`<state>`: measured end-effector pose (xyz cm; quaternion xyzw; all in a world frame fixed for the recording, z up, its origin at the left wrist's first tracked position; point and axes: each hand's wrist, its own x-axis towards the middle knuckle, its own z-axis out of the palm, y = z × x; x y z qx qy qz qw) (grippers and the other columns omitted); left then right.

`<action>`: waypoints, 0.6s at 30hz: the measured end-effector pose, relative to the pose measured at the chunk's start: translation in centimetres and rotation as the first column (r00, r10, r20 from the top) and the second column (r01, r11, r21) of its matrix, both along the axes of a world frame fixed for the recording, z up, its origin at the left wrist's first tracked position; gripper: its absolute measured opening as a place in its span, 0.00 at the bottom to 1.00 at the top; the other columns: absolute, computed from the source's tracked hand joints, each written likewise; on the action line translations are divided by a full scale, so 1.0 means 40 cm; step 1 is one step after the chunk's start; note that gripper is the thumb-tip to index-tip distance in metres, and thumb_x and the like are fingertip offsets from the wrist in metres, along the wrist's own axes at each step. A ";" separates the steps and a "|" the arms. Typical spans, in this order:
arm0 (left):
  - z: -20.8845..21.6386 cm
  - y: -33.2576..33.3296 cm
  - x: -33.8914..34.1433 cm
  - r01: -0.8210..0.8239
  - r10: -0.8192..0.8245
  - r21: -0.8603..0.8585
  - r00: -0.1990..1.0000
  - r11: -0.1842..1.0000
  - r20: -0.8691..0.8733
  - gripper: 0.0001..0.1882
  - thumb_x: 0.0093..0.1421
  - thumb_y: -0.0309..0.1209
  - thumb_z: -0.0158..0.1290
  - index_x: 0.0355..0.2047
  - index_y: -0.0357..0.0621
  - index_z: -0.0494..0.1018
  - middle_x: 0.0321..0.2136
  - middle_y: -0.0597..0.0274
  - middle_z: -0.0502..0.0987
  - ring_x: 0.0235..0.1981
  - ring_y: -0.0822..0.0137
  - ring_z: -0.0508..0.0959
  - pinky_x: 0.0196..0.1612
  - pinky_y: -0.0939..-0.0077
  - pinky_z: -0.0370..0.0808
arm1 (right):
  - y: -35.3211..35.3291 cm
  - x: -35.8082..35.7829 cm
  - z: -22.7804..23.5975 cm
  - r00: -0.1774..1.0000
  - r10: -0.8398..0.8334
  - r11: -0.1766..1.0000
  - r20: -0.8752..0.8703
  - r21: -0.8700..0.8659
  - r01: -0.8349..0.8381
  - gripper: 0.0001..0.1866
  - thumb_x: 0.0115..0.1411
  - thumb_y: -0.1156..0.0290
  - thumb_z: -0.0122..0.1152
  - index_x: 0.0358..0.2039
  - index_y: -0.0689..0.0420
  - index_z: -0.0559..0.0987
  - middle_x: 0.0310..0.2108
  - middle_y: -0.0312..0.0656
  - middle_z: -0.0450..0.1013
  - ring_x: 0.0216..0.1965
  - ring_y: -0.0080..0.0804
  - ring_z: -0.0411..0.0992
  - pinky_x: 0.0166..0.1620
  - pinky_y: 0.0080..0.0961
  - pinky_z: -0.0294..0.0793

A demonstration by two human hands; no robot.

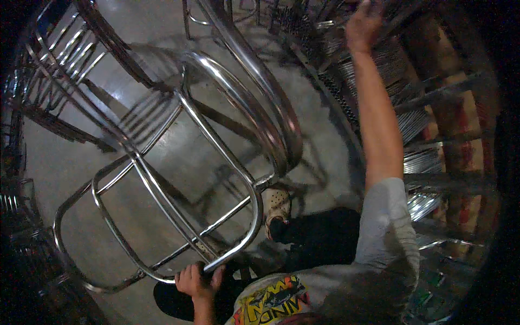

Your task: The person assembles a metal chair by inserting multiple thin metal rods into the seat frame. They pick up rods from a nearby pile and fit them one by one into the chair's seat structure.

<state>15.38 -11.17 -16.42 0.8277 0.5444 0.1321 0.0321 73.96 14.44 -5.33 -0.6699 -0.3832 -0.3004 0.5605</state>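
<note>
A shiny tubular metal chair frame (258,208) stands tilted in front of me, with bent loops and thick curved tubes. My left hand (196,279) is closed around its near tube at the lower middle, thumb on one side and fingers on the other. My right arm stretches far out to the upper right. There my right hand (365,30) is over the metal parts by a rack, away from the chair frame. Its fingers are dim and blurred, so whether they hold anything cannot be seen.
Dark shelving (444,92) with bundles of shiny metal rods (422,162) runs along the right. Slatted metal frames (70,49) stand at the upper left. My foot in a pale perforated clog (278,203) rests on the grey floor (319,114) beside the chair frame.
</note>
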 end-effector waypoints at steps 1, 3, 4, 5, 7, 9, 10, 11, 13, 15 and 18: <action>0.003 0.002 0.002 -0.007 0.007 -0.012 1.000 1.000 0.018 0.26 0.45 0.59 0.60 0.24 0.48 0.72 0.18 0.62 0.72 0.21 0.56 0.72 0.28 0.63 0.63 | -0.046 -0.030 0.086 0.999 0.032 0.992 -0.026 0.123 -0.028 0.21 0.70 0.53 0.40 0.34 0.59 0.70 0.25 0.40 0.66 0.30 0.36 0.66 0.41 0.32 0.64; 0.008 0.004 0.008 -0.012 0.010 0.022 0.996 1.000 0.086 0.25 0.45 0.57 0.62 0.26 0.48 0.72 0.19 0.62 0.73 0.22 0.55 0.74 0.29 0.62 0.64 | -0.128 -0.083 0.230 0.995 0.077 0.981 0.066 0.171 -0.087 0.22 0.69 0.52 0.43 0.41 0.61 0.72 0.32 0.45 0.69 0.35 0.42 0.67 0.44 0.37 0.65; 0.011 0.004 0.009 0.005 -0.010 0.061 0.997 0.998 0.079 0.24 0.45 0.55 0.63 0.27 0.47 0.72 0.19 0.62 0.74 0.23 0.56 0.74 0.30 0.61 0.65 | -0.161 -0.098 0.279 0.989 0.095 0.974 0.112 0.195 -0.116 0.23 0.68 0.52 0.45 0.45 0.62 0.72 0.36 0.47 0.70 0.38 0.45 0.68 0.45 0.39 0.66; 0.016 0.001 0.009 0.018 -0.021 0.066 0.999 0.998 0.050 0.24 0.45 0.53 0.64 0.28 0.47 0.72 0.20 0.62 0.74 0.24 0.56 0.75 0.31 0.61 0.66 | -0.164 -0.111 0.307 0.985 0.081 0.996 0.152 0.008 -0.084 0.24 0.65 0.51 0.49 0.49 0.60 0.72 0.40 0.50 0.71 0.42 0.49 0.69 0.48 0.41 0.67; 0.027 -0.008 0.007 0.009 -0.011 0.011 0.990 1.000 0.141 0.20 0.48 0.49 0.63 0.28 0.48 0.72 0.21 0.62 0.74 0.25 0.56 0.75 0.33 0.59 0.66 | -0.154 -0.105 0.305 0.963 0.096 0.933 0.253 -0.360 0.002 0.29 0.60 0.50 0.56 0.56 0.56 0.71 0.48 0.56 0.73 0.50 0.57 0.71 0.54 0.44 0.69; 0.042 -0.015 0.000 0.033 -0.035 0.020 0.991 0.999 0.131 0.20 0.50 0.48 0.63 0.27 0.47 0.71 0.22 0.61 0.74 0.27 0.55 0.75 0.33 0.60 0.67 | -0.168 -0.047 0.229 0.995 -0.080 0.822 0.051 -0.562 0.095 0.31 0.59 0.49 0.57 0.57 0.55 0.69 0.49 0.59 0.72 0.51 0.56 0.70 0.56 0.44 0.67; 0.051 -0.020 -0.002 0.035 -0.037 0.023 0.990 0.999 0.139 0.19 0.50 0.47 0.62 0.27 0.46 0.71 0.22 0.60 0.74 0.27 0.55 0.75 0.33 0.61 0.67 | -0.187 -0.008 0.163 0.982 -0.121 0.784 0.143 -0.593 0.182 0.32 0.58 0.49 0.58 0.57 0.57 0.69 0.49 0.59 0.72 0.52 0.55 0.70 0.56 0.44 0.67; 0.056 -0.023 -0.005 0.044 -0.045 0.014 0.989 0.999 0.142 0.19 0.51 0.47 0.62 0.27 0.46 0.71 0.23 0.60 0.74 0.28 0.55 0.75 0.33 0.61 0.66 | -0.216 0.031 0.088 0.956 -0.254 0.660 0.148 -0.696 0.283 0.33 0.56 0.48 0.59 0.56 0.58 0.70 0.49 0.60 0.72 0.53 0.54 0.70 0.57 0.44 0.66; 0.064 -0.024 -0.002 0.043 -0.046 0.022 0.991 0.999 0.125 0.18 0.51 0.46 0.62 0.28 0.46 0.70 0.23 0.60 0.74 0.28 0.54 0.75 0.33 0.61 0.66 | -0.283 0.123 -0.040 0.959 -0.267 0.559 0.099 -0.794 0.238 0.35 0.55 0.46 0.60 0.56 0.59 0.70 0.50 0.61 0.71 0.55 0.52 0.69 0.58 0.42 0.66; 0.064 -0.020 0.006 0.046 -0.048 0.028 0.996 0.999 0.080 0.18 0.51 0.46 0.62 0.28 0.46 0.71 0.24 0.60 0.74 0.28 0.55 0.76 0.33 0.61 0.66 | -0.318 0.183 -0.158 0.940 -0.288 0.459 -0.184 -0.888 -0.033 0.35 0.55 0.45 0.60 0.54 0.60 0.72 0.50 0.61 0.71 0.54 0.52 0.70 0.57 0.41 0.67; 0.051 -0.012 0.015 0.053 -0.060 0.060 0.992 0.997 0.112 0.18 0.50 0.46 0.62 0.28 0.46 0.71 0.24 0.60 0.74 0.28 0.54 0.76 0.32 0.61 0.67 | -0.327 0.182 -0.299 0.950 -0.192 0.355 -0.247 -0.920 -0.167 0.39 0.55 0.40 0.58 0.49 0.68 0.75 0.49 0.61 0.72 0.51 0.57 0.71 0.55 0.43 0.70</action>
